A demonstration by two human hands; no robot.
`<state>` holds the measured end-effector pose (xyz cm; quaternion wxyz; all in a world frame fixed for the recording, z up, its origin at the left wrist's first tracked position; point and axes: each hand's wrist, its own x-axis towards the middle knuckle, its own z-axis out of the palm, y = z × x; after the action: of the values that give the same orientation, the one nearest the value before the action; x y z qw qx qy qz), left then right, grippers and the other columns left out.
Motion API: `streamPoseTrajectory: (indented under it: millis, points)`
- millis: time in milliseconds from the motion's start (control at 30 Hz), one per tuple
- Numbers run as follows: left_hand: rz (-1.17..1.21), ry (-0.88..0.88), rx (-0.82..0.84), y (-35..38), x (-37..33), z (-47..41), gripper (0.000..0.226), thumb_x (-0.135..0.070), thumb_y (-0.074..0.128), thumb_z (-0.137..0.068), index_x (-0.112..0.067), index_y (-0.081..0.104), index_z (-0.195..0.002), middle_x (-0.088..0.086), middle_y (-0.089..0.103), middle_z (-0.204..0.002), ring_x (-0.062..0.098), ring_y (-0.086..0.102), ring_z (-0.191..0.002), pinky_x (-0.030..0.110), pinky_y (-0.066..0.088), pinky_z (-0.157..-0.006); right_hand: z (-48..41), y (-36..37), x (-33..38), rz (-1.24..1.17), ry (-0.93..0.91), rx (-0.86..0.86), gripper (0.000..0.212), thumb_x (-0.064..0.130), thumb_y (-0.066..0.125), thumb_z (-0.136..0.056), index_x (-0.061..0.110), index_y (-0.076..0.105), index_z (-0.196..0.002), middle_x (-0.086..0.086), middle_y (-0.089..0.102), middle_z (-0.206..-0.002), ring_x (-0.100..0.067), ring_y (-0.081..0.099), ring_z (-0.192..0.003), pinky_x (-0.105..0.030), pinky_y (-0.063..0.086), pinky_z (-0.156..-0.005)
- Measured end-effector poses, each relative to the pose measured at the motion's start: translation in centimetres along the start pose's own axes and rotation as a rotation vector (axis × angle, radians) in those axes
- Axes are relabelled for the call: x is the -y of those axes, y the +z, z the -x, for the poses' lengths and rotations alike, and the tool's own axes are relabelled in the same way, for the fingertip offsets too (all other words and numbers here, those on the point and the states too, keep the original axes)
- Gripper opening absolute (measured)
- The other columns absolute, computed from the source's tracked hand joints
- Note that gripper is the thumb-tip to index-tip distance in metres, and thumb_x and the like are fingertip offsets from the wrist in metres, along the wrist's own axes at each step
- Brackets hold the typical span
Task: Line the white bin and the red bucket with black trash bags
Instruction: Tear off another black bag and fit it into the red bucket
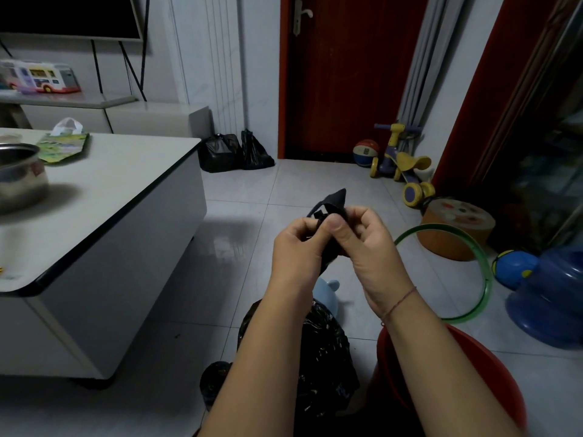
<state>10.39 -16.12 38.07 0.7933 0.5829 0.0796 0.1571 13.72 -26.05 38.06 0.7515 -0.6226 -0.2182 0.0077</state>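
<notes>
Both hands are raised over the floor, pinching a folded black trash bag (333, 201) between them. My left hand (296, 250) grips its left edge and my right hand (367, 247) holds its right side with the thumb on top. Below my forearms a bin covered in crinkled black plastic (321, 351) stands on the floor; its white body is hidden. The red bucket (492, 373) sits at the lower right, partly behind my right arm, with no bag visible in it.
A white low table (120, 197) with a steel pot (19, 178) and a tissue pack stands on the left. Two full black bags (233, 151) lean by the red door. A green hoop (479, 272), toy scooter, stool, balls and a blue water jug (555, 298) crowd the right.
</notes>
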Motion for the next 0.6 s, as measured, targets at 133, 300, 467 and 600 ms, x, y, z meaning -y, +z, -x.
streamPoseTrajectory:
  millis: [133,300,467,600]
  points:
    - [0.014,0.031,-0.013,0.1,0.3,0.0,0.027,-0.029,0.065,-0.09,-0.014,0.06,-0.068,0.005,0.069,-0.072,0.014,0.068,-0.068,0.025,0.056,-0.06,-0.2,0.1,-0.2,0.096,-0.058,-0.106,0.005,0.022,0.064,-0.087,0.017,0.064,-0.085,-0.004,0.069,-0.086,-0.011,0.064,-0.082,-0.025,0.055,-0.078]
    - [0.05,0.051,-0.188,-0.5,0.1,-0.6,0.04,-0.045,0.052,-0.094,-0.007,0.065,-0.092,0.005,0.073,-0.084,0.018,0.071,-0.075,0.023,0.056,-0.057,-0.9,-0.7,-0.4,-0.14,0.029,-0.325,0.016,0.023,0.052,-0.096,0.019,0.063,-0.085,0.0,0.069,-0.084,-0.016,0.064,-0.085,-0.027,0.054,-0.076]
    - [0.118,0.094,-0.365,-1.6,-0.1,-1.4,0.042,-0.044,0.046,-0.098,-0.008,0.061,-0.084,0.003,0.064,-0.069,0.015,0.062,-0.064,0.022,0.052,-0.056,-1.7,-1.7,-0.1,-0.255,0.144,-0.52,0.017,0.03,0.049,-0.097,0.021,0.063,-0.093,-0.008,0.069,-0.1,-0.028,0.066,-0.099,-0.048,0.052,-0.093]
    - [0.059,0.156,-0.437,-1.7,0.3,-1.7,0.04,-0.042,0.051,-0.096,-0.01,0.058,-0.073,0.006,0.057,-0.067,0.017,0.053,-0.064,0.03,0.049,-0.062,-1.5,-2.2,-0.4,-0.129,0.146,-0.566,0.02,0.038,0.053,-0.094,0.025,0.063,-0.082,-0.001,0.069,-0.089,-0.026,0.066,-0.093,-0.05,0.052,-0.092]
